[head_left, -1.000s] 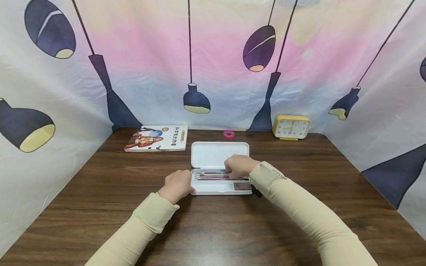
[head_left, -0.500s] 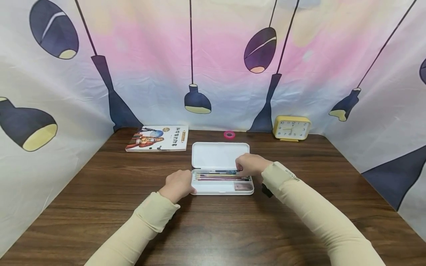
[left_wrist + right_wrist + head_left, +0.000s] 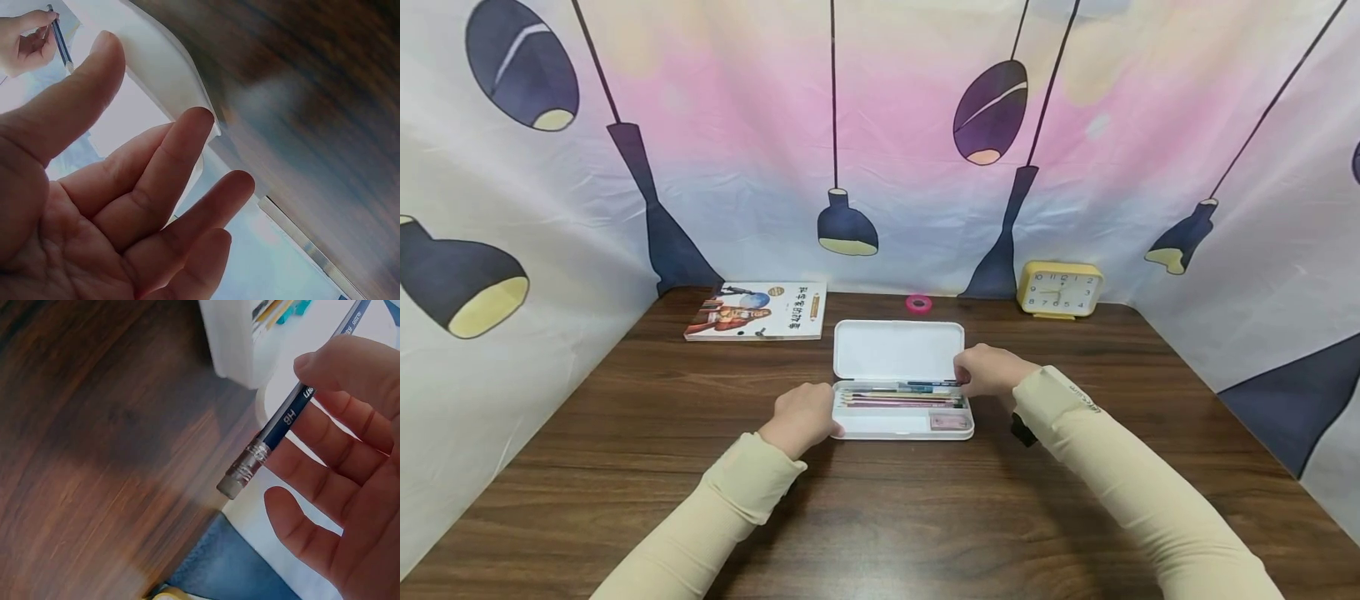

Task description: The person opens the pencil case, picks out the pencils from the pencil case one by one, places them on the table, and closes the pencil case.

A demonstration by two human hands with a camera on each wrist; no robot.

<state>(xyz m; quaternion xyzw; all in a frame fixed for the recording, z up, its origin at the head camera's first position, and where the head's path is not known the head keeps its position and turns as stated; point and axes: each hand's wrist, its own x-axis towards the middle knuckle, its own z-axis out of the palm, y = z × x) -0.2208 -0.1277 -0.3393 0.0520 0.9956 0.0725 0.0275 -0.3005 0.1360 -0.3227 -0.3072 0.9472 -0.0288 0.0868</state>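
Note:
A white pencil case [image 3: 880, 423] lies with its lid raised on the wooden table. Several pencils [image 3: 891, 401] fill its rear compartment, and a pinkish eraser-like block [image 3: 950, 421] sits at its front right. My left hand [image 3: 802, 419] rests at the case's left end, thumb by the front corner; in the left wrist view its fingers [image 3: 181, 156] are nearly straight. At the case's right rear, my right hand [image 3: 992, 368] pinches a dark blue pencil [image 3: 290, 412] between thumb and fingertips. This pencil has a silver ferrule and a pale eraser end; its other end points left over the case.
Behind the case, toward the back edge, lie an illustrated book [image 3: 760, 312] at left and a pink ring-shaped roll [image 3: 918, 303] near the middle. A yellow alarm clock [image 3: 1060, 289] stands at back right. Printed fabric [image 3: 895, 200] hangs around the table.
My right hand has shifted right, from above the pencils to the case's right rear, drawing the dark blue pencil along. The left hand stays at the case's left end.

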